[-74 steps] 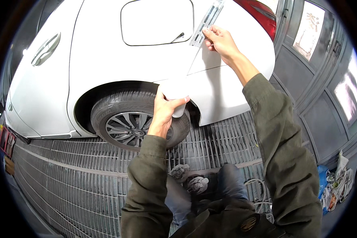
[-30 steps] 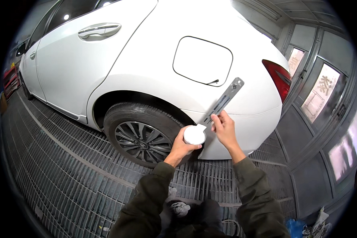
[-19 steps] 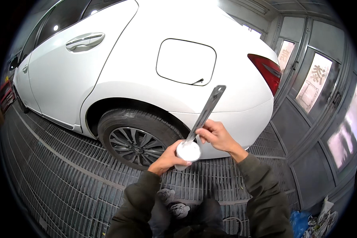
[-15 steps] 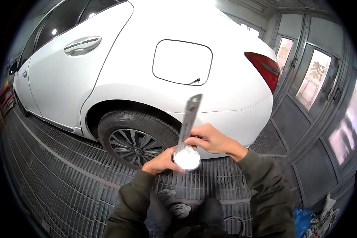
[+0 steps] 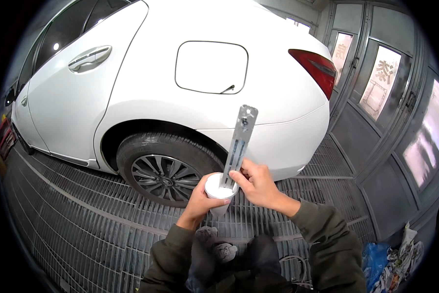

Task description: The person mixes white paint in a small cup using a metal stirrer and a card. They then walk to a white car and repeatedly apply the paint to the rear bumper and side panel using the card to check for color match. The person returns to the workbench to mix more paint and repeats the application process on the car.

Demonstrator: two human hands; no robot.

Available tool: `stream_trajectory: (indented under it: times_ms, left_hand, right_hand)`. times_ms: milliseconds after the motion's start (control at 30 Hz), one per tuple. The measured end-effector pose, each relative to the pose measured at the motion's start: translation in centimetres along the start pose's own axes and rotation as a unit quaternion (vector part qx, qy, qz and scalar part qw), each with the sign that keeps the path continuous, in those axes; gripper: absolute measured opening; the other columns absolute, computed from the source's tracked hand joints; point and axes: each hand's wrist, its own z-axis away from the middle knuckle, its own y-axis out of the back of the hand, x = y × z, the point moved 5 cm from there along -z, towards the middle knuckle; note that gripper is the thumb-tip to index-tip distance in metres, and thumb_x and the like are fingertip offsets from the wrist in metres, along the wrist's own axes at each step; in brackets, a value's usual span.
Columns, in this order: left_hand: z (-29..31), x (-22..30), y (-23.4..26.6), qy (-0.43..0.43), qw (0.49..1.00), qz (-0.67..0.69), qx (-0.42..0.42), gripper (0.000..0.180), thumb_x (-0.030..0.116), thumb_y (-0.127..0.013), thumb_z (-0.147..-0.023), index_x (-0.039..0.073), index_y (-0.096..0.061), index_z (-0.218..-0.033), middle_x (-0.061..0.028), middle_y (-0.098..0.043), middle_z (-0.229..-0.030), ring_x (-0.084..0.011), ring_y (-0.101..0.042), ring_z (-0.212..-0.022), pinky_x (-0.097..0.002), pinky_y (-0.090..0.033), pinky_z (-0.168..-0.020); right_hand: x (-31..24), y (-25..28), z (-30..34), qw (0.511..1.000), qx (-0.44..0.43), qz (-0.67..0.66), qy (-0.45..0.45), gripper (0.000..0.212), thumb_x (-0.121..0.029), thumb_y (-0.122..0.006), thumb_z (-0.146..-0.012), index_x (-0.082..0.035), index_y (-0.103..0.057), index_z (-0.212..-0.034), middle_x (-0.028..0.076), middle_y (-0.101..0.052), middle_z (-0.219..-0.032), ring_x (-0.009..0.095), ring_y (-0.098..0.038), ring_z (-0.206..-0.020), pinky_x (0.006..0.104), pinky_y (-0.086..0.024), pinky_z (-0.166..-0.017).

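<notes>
My left hand (image 5: 199, 201) is wrapped round a white cup (image 5: 221, 210) from its left side, thumb across the front. White liquid, looking like paint, shows inside the cup. My right hand (image 5: 259, 183) pinches a flat metal mixing ruler (image 5: 243, 131) low down, near the cup's rim. The ruler stands nearly upright, tilted a little to the right at its top, with its lower end in the cup. Dark markings and a hole near the top show on its face. Both hands are in front of a white car's (image 5: 278, 110) rear side.
The car's rear wheel (image 5: 166, 171) is just beyond my left hand, with the fuel flap (image 5: 211, 67) above. Slatted metal grating (image 5: 107, 219) forms the floor. Grey panelled doors (image 5: 387, 195) with windows stand at right. A blue plastic bag (image 5: 375, 263) and crumpled paper lie at lower right.
The ruler has turned its marked face toward me and stands clearer. My right hand has shifted right and slightly down, the cup slightly left and up. The view has moved a little.
</notes>
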Motion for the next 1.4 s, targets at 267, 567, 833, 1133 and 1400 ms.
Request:
stream_trajectory:
  times_ms: [267,567,833,1133,1400]
  left_hand:
    - [1.1,-0.7,-1.6,-0.033,0.998,-0.030,-0.039,0.079,0.000,-0.084,-0.056,0.002,-0.045,-0.125,-0.0056,-0.055,-0.115,-0.0149,-0.052,-0.107,-0.0296,-0.044,-0.091]
    - [0.0,-2.1,-3.7,0.002,0.997,-0.043,-0.062,0.080,0.000,-0.084,-0.056,0.005,-0.046,-0.126,-0.0042,-0.054,-0.116,-0.0142,-0.051,-0.108,-0.0293,-0.043,-0.092]
    - [-3.0,-3.2,-6.6,0.068,0.990,-0.080,-0.094,0.081,0.001,-0.084,-0.055,0.007,-0.046,-0.126,-0.0028,-0.053,-0.118,-0.0150,-0.050,-0.111,-0.0310,-0.041,-0.095]
    - [-5.7,4.9,-13.8,0.163,0.978,-0.070,-0.105,0.081,0.005,-0.086,-0.058,0.007,-0.045,-0.127,-0.0027,-0.051,-0.120,-0.0152,-0.048,-0.113,-0.0317,-0.039,-0.097]
    - [-8.0,17.5,-24.0,0.184,0.958,-0.118,-0.185,0.078,0.009,-0.086,-0.058,0.007,-0.047,-0.125,-0.0064,-0.050,-0.126,-0.0192,-0.048,-0.117,-0.0344,-0.038,-0.099]
  right_hand:
    - [0.1,0.6,2.3,0.995,0.080,0.003,0.058,0.014,-0.011,-0.059,-0.087,0.002,-0.054,-0.083,0.010,-0.053,-0.057,0.011,-0.045,-0.048,0.0286,-0.038,-0.045]
    - [1.4,2.1,4.7,0.995,0.070,0.028,0.065,0.020,-0.010,-0.062,-0.085,0.000,-0.049,-0.073,0.015,-0.050,-0.055,0.024,-0.051,-0.044,0.0333,-0.038,-0.043]
    - [2.8,6.4,5.4,0.992,0.112,0.052,-0.007,0.009,-0.005,-0.061,-0.084,0.001,-0.058,-0.090,0.011,-0.057,-0.060,0.019,-0.055,-0.048,0.0297,-0.040,-0.045]
    - [-1.3,16.0,-0.2,0.994,0.020,-0.006,-0.106,0.007,-0.001,-0.064,-0.080,0.001,-0.061,-0.086,0.008,-0.054,-0.060,0.018,-0.051,-0.049,0.0284,-0.038,-0.046]
    - [-11.8,28.4,-5.9,0.984,-0.091,-0.034,-0.147,0.007,-0.005,-0.065,-0.079,-0.001,-0.068,-0.084,0.008,-0.066,-0.083,0.024,-0.064,-0.067,0.0298,-0.049,-0.058]
